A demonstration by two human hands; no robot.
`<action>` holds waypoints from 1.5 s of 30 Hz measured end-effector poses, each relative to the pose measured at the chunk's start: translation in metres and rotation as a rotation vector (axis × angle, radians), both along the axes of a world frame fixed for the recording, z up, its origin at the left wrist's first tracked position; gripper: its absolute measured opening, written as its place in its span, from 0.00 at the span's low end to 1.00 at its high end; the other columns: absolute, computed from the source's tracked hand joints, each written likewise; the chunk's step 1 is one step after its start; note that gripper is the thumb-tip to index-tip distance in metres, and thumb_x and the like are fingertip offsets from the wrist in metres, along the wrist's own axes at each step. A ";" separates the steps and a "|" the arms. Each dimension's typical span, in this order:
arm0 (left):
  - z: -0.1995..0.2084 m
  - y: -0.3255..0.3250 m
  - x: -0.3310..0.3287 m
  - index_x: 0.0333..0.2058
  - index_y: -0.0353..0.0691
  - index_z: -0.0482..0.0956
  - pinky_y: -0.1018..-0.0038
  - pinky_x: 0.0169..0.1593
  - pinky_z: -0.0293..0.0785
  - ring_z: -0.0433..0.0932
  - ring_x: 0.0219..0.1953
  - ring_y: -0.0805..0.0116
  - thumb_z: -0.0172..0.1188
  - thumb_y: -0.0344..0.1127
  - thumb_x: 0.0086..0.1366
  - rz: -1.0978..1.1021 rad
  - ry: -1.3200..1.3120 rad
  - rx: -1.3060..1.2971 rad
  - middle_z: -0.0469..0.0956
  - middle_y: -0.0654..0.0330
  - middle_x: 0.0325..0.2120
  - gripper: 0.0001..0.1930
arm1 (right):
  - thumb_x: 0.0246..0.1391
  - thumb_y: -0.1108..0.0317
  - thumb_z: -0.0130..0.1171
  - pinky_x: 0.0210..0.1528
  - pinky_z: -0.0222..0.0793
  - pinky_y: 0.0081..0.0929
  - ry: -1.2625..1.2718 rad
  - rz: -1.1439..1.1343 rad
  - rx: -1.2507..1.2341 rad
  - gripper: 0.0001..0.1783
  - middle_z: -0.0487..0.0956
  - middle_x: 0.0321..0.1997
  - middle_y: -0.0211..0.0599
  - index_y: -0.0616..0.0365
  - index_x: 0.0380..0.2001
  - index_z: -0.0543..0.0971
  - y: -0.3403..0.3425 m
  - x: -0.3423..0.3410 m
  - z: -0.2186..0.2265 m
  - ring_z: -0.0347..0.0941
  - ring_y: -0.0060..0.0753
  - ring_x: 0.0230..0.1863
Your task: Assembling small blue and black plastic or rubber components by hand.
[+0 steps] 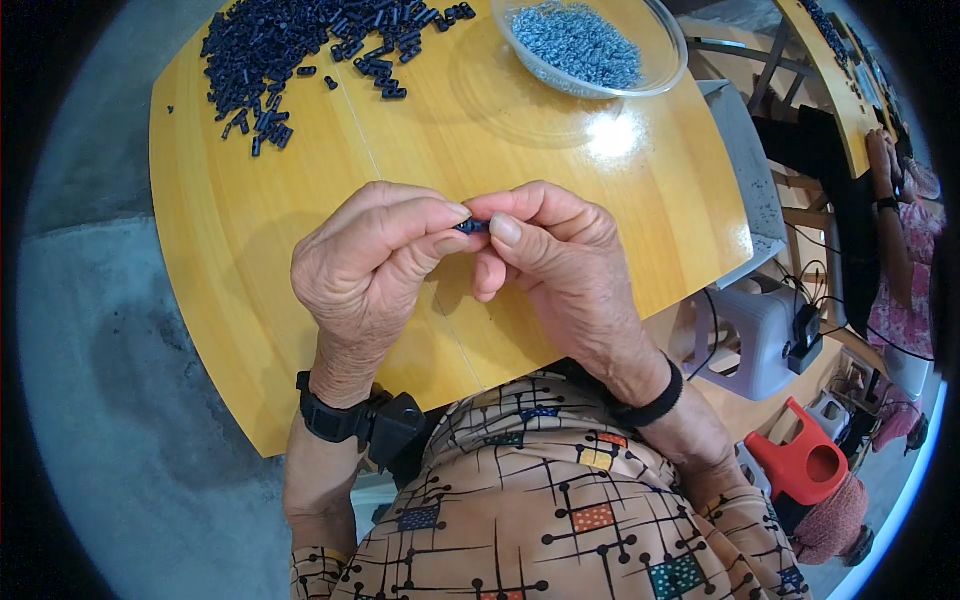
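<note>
Both hands, left hand (370, 265) and right hand (560, 260), pinch a small dark piece (472, 227) lying crosswise.

Single view only; head-worn fisheye camera, looking steeply down over the wearer's chest onto a yellow wooden table (250, 300); frame upright, not mirrored. Close range: left hand (365, 265) and right hand (560, 260) sit at frame centre, forearms entering from the lower edge; patterned shirt (540, 500) fills the bottom centre. Table edges bow toward the rim; dark vignette rings the corners. Far side of the table reaches the top edge; grey floor (110, 400) shows at left; a neighbouring table (850, 100) lies compressed at upper right. No second view, so no shared area to record.
</note>
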State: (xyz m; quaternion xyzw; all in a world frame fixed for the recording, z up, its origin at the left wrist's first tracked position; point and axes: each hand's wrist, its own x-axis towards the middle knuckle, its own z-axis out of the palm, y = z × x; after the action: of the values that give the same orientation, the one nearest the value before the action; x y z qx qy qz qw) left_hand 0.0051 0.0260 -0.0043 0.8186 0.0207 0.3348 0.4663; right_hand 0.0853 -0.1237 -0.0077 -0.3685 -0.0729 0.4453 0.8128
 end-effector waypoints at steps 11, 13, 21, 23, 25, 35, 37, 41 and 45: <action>0.006 -0.001 -0.002 0.30 0.34 0.81 0.78 0.30 0.75 0.79 0.26 0.68 0.69 0.28 0.51 -0.054 0.007 0.032 0.80 0.57 0.24 0.08 | 0.57 0.74 0.58 0.32 0.77 0.23 0.139 0.100 0.124 0.08 0.81 0.33 0.43 0.67 0.39 0.78 -0.003 0.008 -0.005 0.77 0.26 0.27; 0.005 0.000 -0.003 0.30 0.34 0.81 0.78 0.30 0.75 0.79 0.26 0.68 0.69 0.28 0.51 -0.064 0.007 0.022 0.80 0.57 0.24 0.08 | 0.56 0.74 0.59 0.32 0.77 0.23 0.136 0.139 0.116 0.08 0.81 0.33 0.43 0.67 0.38 0.78 -0.004 0.009 -0.006 0.77 0.26 0.27; 0.004 0.002 -0.001 0.33 0.34 0.82 0.77 0.31 0.75 0.79 0.27 0.67 0.68 0.29 0.52 -0.082 -0.032 0.023 0.80 0.57 0.24 0.09 | 0.56 0.73 0.59 0.31 0.77 0.22 0.078 0.092 0.035 0.08 0.81 0.33 0.42 0.67 0.38 0.78 -0.004 0.007 -0.003 0.77 0.25 0.27; 0.004 0.002 -0.001 0.34 0.33 0.82 0.77 0.32 0.75 0.79 0.28 0.67 0.67 0.30 0.54 -0.071 -0.001 0.022 0.80 0.57 0.25 0.10 | 0.57 0.73 0.59 0.31 0.77 0.22 0.086 0.075 0.037 0.08 0.80 0.33 0.42 0.67 0.38 0.77 -0.003 0.005 -0.003 0.76 0.24 0.27; 0.004 0.002 -0.001 0.35 0.33 0.82 0.77 0.32 0.75 0.79 0.29 0.67 0.67 0.30 0.54 -0.075 0.004 0.011 0.80 0.56 0.26 0.10 | 0.57 0.73 0.59 0.32 0.77 0.22 0.096 0.067 0.067 0.08 0.80 0.34 0.42 0.67 0.38 0.77 -0.003 0.005 -0.003 0.76 0.24 0.27; 0.002 -0.001 0.000 0.37 0.35 0.83 0.79 0.35 0.73 0.77 0.33 0.70 0.65 0.28 0.56 -0.039 0.061 -0.127 0.79 0.57 0.31 0.09 | 0.57 0.74 0.58 0.32 0.77 0.22 0.082 0.013 0.071 0.08 0.80 0.34 0.43 0.67 0.39 0.77 0.001 -0.001 -0.004 0.76 0.24 0.27; 0.001 -0.002 0.000 0.37 0.35 0.83 0.79 0.36 0.72 0.76 0.33 0.71 0.65 0.27 0.56 -0.042 0.062 -0.175 0.78 0.58 0.31 0.08 | 0.57 0.75 0.57 0.32 0.77 0.22 0.087 -0.008 0.092 0.08 0.80 0.35 0.43 0.67 0.39 0.77 0.002 -0.002 -0.006 0.76 0.24 0.27; -0.003 -0.002 0.000 0.36 0.35 0.83 0.80 0.37 0.71 0.75 0.34 0.72 0.65 0.26 0.56 -0.048 0.040 -0.281 0.78 0.59 0.32 0.08 | 0.58 0.75 0.57 0.32 0.77 0.22 0.101 -0.014 0.098 0.08 0.80 0.35 0.42 0.67 0.39 0.77 0.004 -0.003 -0.007 0.76 0.24 0.27; -0.004 -0.003 0.000 0.36 0.35 0.83 0.80 0.37 0.72 0.76 0.34 0.72 0.65 0.26 0.55 -0.024 0.029 -0.314 0.78 0.58 0.32 0.08 | 0.58 0.74 0.57 0.32 0.77 0.23 0.151 -0.004 0.102 0.08 0.80 0.35 0.43 0.66 0.39 0.76 0.006 -0.004 -0.007 0.76 0.24 0.27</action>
State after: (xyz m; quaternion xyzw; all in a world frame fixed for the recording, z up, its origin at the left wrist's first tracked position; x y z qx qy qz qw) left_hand 0.0054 0.0229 -0.0082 0.7404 0.0699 0.3101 0.5922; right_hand 0.0816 -0.1181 -0.0143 -0.2922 -0.0333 0.4661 0.8344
